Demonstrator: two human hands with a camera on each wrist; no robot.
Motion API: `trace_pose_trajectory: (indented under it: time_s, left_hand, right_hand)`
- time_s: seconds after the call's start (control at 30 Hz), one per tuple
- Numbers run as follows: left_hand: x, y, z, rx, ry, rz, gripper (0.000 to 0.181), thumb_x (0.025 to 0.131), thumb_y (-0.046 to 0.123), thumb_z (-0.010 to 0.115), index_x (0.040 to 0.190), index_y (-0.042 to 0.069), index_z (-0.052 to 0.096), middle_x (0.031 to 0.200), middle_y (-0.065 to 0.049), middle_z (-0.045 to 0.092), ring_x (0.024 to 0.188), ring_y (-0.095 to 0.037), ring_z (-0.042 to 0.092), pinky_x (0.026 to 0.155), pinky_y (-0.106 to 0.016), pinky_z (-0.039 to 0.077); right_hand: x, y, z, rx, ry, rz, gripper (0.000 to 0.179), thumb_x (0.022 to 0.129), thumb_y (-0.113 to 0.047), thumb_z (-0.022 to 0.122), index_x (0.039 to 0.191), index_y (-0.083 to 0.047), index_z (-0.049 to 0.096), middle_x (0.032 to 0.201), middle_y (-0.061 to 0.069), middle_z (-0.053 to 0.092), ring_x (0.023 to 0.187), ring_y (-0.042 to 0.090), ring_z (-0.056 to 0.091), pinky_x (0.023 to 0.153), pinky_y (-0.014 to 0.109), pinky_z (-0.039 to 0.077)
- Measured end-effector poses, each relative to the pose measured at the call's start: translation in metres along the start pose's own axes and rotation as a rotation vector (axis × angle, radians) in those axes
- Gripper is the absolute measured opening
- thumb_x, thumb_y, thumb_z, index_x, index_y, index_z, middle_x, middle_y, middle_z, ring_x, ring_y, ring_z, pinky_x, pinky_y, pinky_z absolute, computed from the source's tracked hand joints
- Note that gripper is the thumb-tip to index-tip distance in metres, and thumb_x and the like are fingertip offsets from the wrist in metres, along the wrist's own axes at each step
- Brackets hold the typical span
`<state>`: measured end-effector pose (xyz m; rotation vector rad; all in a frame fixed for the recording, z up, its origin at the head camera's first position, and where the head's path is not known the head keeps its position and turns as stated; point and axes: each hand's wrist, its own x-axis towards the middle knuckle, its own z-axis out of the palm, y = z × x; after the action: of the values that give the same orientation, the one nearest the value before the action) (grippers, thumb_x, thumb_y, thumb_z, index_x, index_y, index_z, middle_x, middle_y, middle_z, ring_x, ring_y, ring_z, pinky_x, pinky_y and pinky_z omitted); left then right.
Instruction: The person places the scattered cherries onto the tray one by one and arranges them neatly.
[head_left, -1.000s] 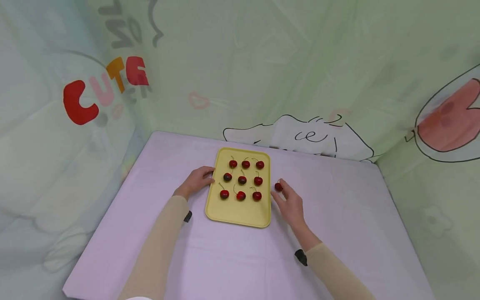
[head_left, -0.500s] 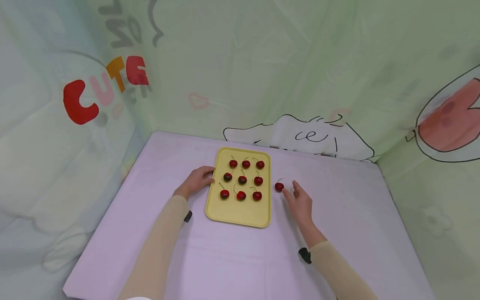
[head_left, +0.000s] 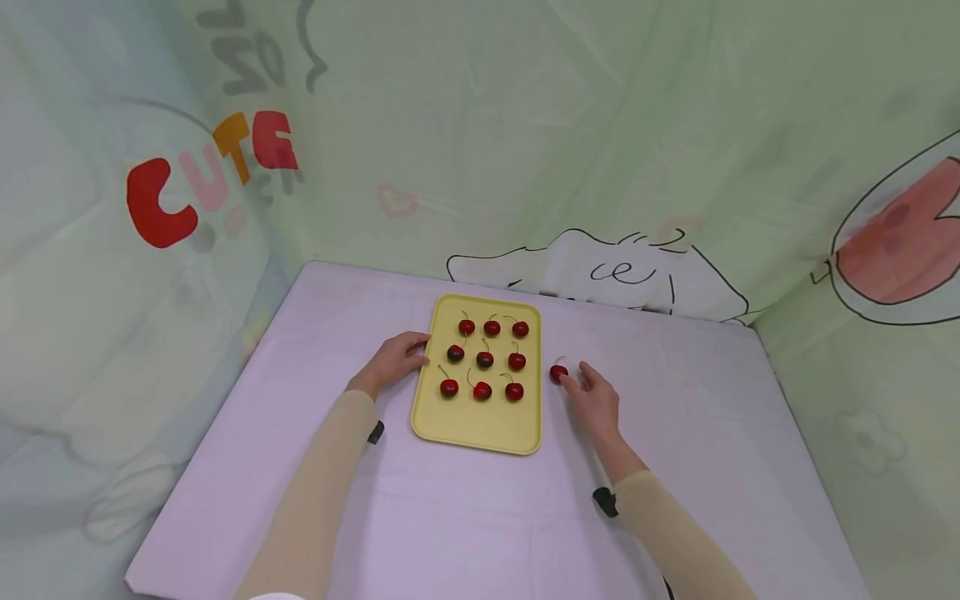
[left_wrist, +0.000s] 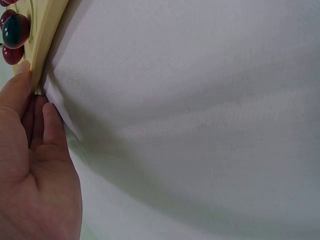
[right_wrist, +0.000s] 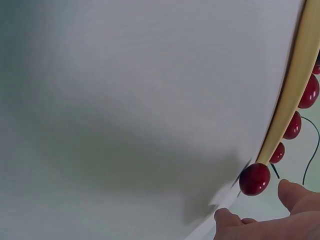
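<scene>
A yellow tray (head_left: 472,425) lies on the table with several dark red cherries (head_left: 484,360) in rows of three, their stems showing. My left hand (head_left: 392,362) grips the tray's left edge. In the left wrist view, its thumb (left_wrist: 20,82) lies on the rim, with the other fingers curled at the outer side. One more cherry (head_left: 558,373) sits on the table just right of the tray, stem upward. My right hand (head_left: 596,403) is beside this cherry with nothing in its grasp. In the right wrist view, thumb and fingers (right_wrist: 295,195) are spread, apart from the cherry (right_wrist: 255,179).
A pale lilac cloth (head_left: 465,525) covers the table. Behind it hangs a green printed curtain (head_left: 480,150), and a pale curtain (head_left: 90,333) hangs at the left. Table surface extends on both sides of the tray.
My right hand has let go of the loose cherry and drawn back to the right, then come slightly back toward it. The left hand and the tray stay in place.
</scene>
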<state>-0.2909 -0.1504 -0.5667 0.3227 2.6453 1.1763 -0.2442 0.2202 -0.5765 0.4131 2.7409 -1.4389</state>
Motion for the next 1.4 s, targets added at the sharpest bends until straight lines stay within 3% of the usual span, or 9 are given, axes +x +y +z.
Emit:
trace_pose_trajectory:
  time_s: [0.2,0.6,0.93,1.2,1.4]
  left_hand:
    - [0.001,0.0,0.0,-0.006,-0.002,-0.002,0.05,0.097,0.016,0.062,0.143,0.004,0.048,0.146,-0.013,0.048,0.138,-0.028,0.038,0.116,-0.04,0.03]
    - [0.002,-0.002,0.002,-0.016,-0.001,-0.002,0.05,0.097,0.016,0.062,0.143,0.004,0.048,0.146,-0.013,0.047,0.139,-0.029,0.038,0.116,-0.04,0.03]
    - [0.0,0.001,0.0,-0.015,-0.001,-0.011,0.05,0.097,0.016,0.062,0.143,0.004,0.048,0.146,-0.013,0.047,0.139,-0.029,0.037,0.117,-0.041,0.029]
    - [0.003,-0.001,0.001,-0.017,-0.003,-0.015,0.05,0.097,0.017,0.063,0.143,0.005,0.049,0.146,-0.013,0.047,0.139,-0.029,0.038,0.116,-0.04,0.029]
    - [0.004,-0.004,0.001,-0.009,-0.01,-0.024,0.05,0.097,0.019,0.063,0.143,0.006,0.049,0.146,-0.011,0.047,0.139,-0.027,0.038,0.116,-0.04,0.03]
  right_hand:
    - [0.005,-0.004,0.006,-0.004,0.005,0.01,0.065,0.095,-0.035,0.063,0.148,-0.004,0.041,0.15,0.017,0.041,0.135,0.031,0.044,0.108,0.041,0.042]
    - [0.016,-0.001,0.016,-0.088,0.012,-0.054,0.06,0.096,-0.03,0.063,0.146,-0.003,0.044,0.144,0.019,0.048,0.129,0.034,0.049,0.106,0.042,0.044]
    - [0.009,-0.012,0.018,-0.122,-0.016,-0.152,0.053,0.095,-0.018,0.064,0.141,0.003,0.049,0.135,0.023,0.056,0.122,0.034,0.054,0.103,0.044,0.046]
    - [0.006,-0.013,0.019,-0.132,0.018,-0.18,0.047,0.094,-0.014,0.063,0.138,0.002,0.053,0.135,0.022,0.056,0.124,0.035,0.053,0.103,0.045,0.046]
    - [0.003,-0.017,0.018,-0.103,-0.015,-0.179,0.049,0.096,-0.018,0.064,0.14,-0.001,0.052,0.137,0.019,0.056,0.126,0.032,0.053,0.104,0.043,0.045]
